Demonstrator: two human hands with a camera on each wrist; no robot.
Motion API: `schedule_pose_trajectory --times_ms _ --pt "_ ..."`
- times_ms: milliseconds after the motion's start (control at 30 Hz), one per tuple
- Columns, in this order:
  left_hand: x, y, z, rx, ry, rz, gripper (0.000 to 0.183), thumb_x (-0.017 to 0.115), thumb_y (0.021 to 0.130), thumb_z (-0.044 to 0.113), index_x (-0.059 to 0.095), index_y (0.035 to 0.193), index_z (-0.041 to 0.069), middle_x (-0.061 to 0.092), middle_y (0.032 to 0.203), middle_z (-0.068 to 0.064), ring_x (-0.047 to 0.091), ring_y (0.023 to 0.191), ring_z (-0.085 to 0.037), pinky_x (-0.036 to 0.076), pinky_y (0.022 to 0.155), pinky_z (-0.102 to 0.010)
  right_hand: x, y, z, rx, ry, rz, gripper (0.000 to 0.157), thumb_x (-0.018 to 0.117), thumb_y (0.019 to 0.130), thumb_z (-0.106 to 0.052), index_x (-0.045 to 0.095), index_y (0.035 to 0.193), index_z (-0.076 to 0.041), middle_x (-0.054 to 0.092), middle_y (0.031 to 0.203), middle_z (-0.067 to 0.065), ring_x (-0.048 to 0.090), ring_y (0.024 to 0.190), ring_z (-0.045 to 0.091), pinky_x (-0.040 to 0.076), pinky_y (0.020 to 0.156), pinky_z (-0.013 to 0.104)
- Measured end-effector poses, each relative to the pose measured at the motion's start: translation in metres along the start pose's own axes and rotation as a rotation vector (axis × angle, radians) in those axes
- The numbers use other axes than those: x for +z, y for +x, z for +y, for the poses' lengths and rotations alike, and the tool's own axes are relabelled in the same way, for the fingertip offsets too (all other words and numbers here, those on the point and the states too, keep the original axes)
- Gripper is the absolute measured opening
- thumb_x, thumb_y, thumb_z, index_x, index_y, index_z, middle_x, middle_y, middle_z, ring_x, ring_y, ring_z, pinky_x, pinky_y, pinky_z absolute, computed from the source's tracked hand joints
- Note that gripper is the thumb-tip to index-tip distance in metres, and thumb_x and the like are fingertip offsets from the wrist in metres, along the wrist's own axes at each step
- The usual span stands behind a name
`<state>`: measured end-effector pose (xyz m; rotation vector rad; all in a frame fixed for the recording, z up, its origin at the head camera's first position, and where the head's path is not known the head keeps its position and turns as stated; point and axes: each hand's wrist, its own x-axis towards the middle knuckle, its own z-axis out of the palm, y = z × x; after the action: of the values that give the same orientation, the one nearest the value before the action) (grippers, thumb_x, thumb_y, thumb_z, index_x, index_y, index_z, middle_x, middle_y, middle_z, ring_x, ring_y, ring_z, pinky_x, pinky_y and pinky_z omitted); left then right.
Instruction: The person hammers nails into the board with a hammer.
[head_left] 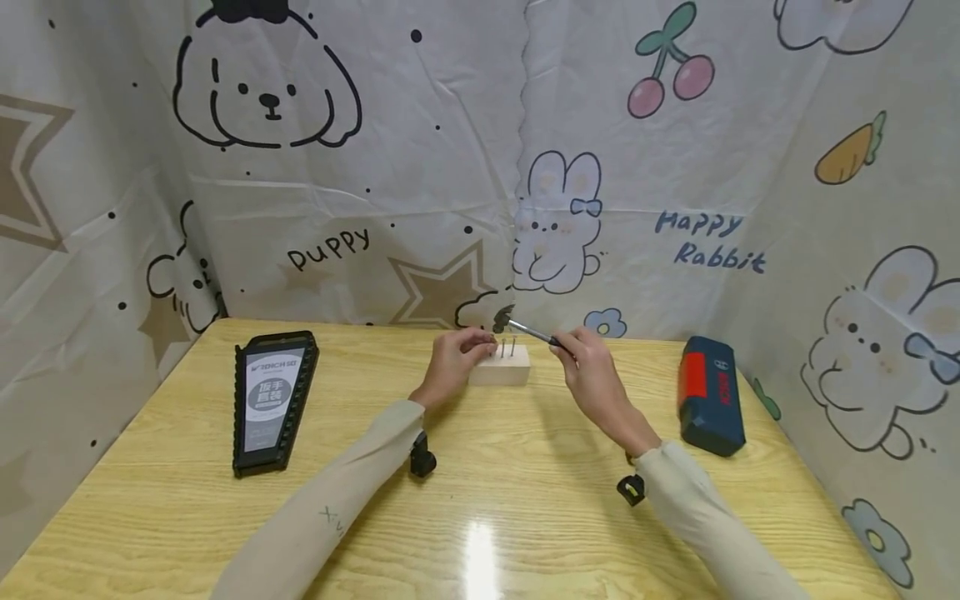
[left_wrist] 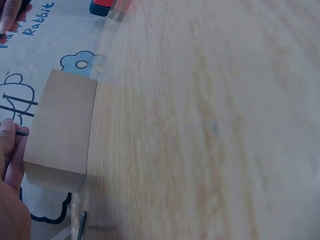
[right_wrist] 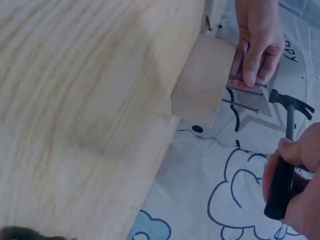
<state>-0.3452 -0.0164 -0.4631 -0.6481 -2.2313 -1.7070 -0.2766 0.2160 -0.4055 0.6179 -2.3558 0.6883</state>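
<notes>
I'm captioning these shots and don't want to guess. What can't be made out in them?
- Left wrist view: most of the held nail, covered by the fingers of the left hand.
- Right wrist view: the points of the two free nails, hidden by the wooden block.
- Left wrist view: the head of the hammer, outside the frame.
- Head view: fine print on the label, too small.

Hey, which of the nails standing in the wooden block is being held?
The leftmost nail, from the person's side: the left hand pinches it, while the middle nail and rightmost nail stand in the wooden block unheld.
</notes>
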Motion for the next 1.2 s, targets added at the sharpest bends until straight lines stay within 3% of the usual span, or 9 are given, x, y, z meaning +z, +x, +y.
schedule_pose_trajectory --times_ms 367,533,667,867,967,1067,1200 --pt "0.0 0.004 0.002 0.003 -0.003 -0.031 0.014 0.074 0.096 0.002 0.076 0.109 -0.003 0.079 0.106 -0.016 0.076 0.098 -0.027 0.062 0.088 -0.03 0.0 0.0 -0.002 0.018 -0.013 -0.028 0.015 0.071 0.097 -0.001 0.076 0.111 0.003 0.068 0.098 0.016 0.062 0.089 0.03 0.055 0.071 0.041" --pt "0.0 0.003 0.004 0.019 -0.06 -0.05 0.017 0.073 0.096 -0.001 0.072 0.111 -0.008 0.076 0.108 -0.022 0.075 0.101 -0.034 0.062 0.088 -0.03 -0.001 0.001 -0.001 0.008 -0.015 -0.025 0.014 0.072 0.096 0.0 0.076 0.11 0.003 0.067 0.095 0.015 0.061 0.085 0.028 0.053 0.069 0.04" --pt "-0.001 0.001 0.005 0.024 -0.041 -0.035 0.015 0.072 0.096 -0.003 0.071 0.11 -0.008 0.076 0.108 -0.022 0.075 0.101 -0.034 0.062 0.09 -0.032 0.001 0.001 -0.001 -0.005 -0.013 -0.019 0.014 0.072 0.096 0.0 0.076 0.109 0.004 0.068 0.094 0.015 0.061 0.084 0.028 0.052 0.068 0.039" --pt "-0.006 0.0 0.006 -0.023 -0.039 -0.038 0.015 0.073 0.096 -0.002 0.072 0.111 -0.006 0.076 0.108 -0.021 0.075 0.1 -0.034 0.062 0.091 -0.034 0.004 0.003 -0.004 0.006 -0.017 -0.057 0.015 0.071 0.098 -0.002 0.076 0.111 0.003 0.067 0.098 0.014 0.062 0.087 0.027 0.054 0.069 0.039" --pt "-0.006 0.001 0.007 -0.024 -0.045 -0.045 0.015 0.073 0.096 -0.001 0.072 0.11 -0.006 0.076 0.11 -0.021 0.075 0.101 -0.034 0.062 0.091 -0.033 0.002 0.007 -0.005 -0.006 -0.011 -0.025 0.017 0.07 0.099 -0.002 0.075 0.114 0.004 0.068 0.098 0.015 0.063 0.085 0.027 0.054 0.067 0.039" --pt "-0.006 0.002 0.007 -0.021 -0.04 -0.041 0.015 0.073 0.096 -0.001 0.073 0.11 -0.006 0.076 0.11 -0.021 0.075 0.101 -0.034 0.062 0.092 -0.033 -0.003 0.012 -0.006 -0.022 0.052 0.064 0.018 0.069 0.099 -0.003 0.075 0.115 0.005 0.069 0.099 0.017 0.065 0.085 0.028 0.057 0.069 0.039" --pt "-0.004 0.0 0.005 -0.003 -0.035 -0.03 0.015 0.074 0.096 0.001 0.074 0.109 -0.005 0.077 0.108 -0.02 0.075 0.098 -0.034 0.062 0.091 -0.038 -0.005 0.012 -0.006 -0.017 0.174 0.187 0.019 0.068 0.101 -0.003 0.075 0.116 0.005 0.07 0.102 0.017 0.067 0.087 0.028 0.058 0.077 0.024"
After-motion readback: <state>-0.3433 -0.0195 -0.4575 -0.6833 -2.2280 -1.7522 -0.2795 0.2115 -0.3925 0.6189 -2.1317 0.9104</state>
